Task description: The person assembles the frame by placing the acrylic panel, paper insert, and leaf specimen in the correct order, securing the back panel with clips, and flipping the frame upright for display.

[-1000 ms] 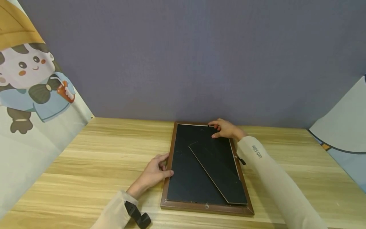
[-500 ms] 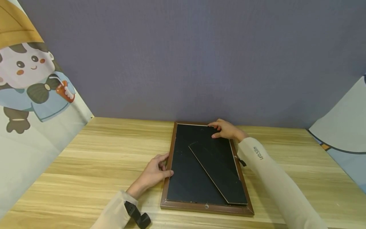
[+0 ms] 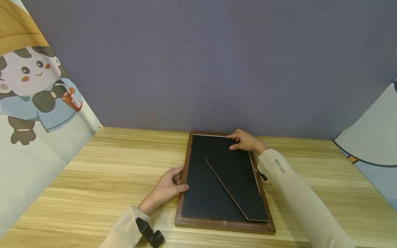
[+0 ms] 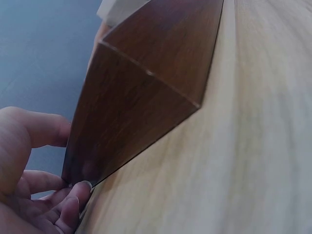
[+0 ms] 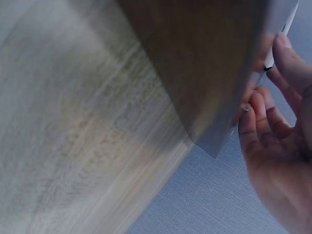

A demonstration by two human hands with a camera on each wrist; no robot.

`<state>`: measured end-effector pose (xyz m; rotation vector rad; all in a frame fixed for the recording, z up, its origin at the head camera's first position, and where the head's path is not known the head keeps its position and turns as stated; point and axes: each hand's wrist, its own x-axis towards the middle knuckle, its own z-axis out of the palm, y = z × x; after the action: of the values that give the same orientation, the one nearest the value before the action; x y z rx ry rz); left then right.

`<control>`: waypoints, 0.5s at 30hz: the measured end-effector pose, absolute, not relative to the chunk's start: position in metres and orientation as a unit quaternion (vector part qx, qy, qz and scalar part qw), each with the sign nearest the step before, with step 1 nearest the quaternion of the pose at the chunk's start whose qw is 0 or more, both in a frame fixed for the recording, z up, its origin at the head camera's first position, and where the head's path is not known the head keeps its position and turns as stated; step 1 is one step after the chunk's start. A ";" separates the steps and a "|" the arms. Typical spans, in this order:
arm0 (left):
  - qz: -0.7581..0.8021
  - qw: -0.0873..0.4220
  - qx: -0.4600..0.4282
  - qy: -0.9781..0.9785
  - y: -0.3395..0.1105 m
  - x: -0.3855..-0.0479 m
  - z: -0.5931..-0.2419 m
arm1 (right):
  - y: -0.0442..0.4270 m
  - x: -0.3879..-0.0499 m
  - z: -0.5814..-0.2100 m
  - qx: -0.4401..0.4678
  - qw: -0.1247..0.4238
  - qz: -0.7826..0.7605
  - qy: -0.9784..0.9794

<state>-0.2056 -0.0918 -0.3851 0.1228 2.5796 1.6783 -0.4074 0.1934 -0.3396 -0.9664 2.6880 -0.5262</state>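
Note:
A brown picture frame [image 3: 224, 224] lies on the wooden table with its black backing board [image 3: 198, 193] facing up. On that board, a long black easel stand [image 3: 238, 191] slants down toward the near right corner. My left hand [image 3: 165, 186] grips the frame's left side, thumb over the edge and fingers along the outer side. At the far right corner, my right hand [image 3: 245, 140] holds the frame, its index finger at the far edge and its thumb on the backing. The right wrist view has the right hand's fingers [image 5: 247, 122] curled against the frame's glossy side.
A grey-purple partition [image 3: 217, 69] rises directly behind the frame at the table's far edge. The wooden table [image 3: 124, 165] extends to both sides. Cartoon-printed cloths hang at left [image 3: 46, 93] and right [image 3: 372, 137]. A black wrist device [image 3: 149, 232] sits on the left sleeve.

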 end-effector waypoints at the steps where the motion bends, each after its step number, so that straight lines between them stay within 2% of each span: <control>1: 0.543 0.031 0.039 0.838 -0.093 -0.205 -0.385 | 0.193 -0.406 -0.341 -0.331 0.119 -0.179 0.919; 15: 0.534 0.021 0.040 0.844 -0.100 -0.198 -0.395 | 0.186 -0.392 -0.348 -0.327 0.116 -0.172 0.922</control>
<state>-0.1980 -0.1001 -0.3951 0.1240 2.6161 1.6561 -0.3916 0.1856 -0.3480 -0.9585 2.6998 -0.5036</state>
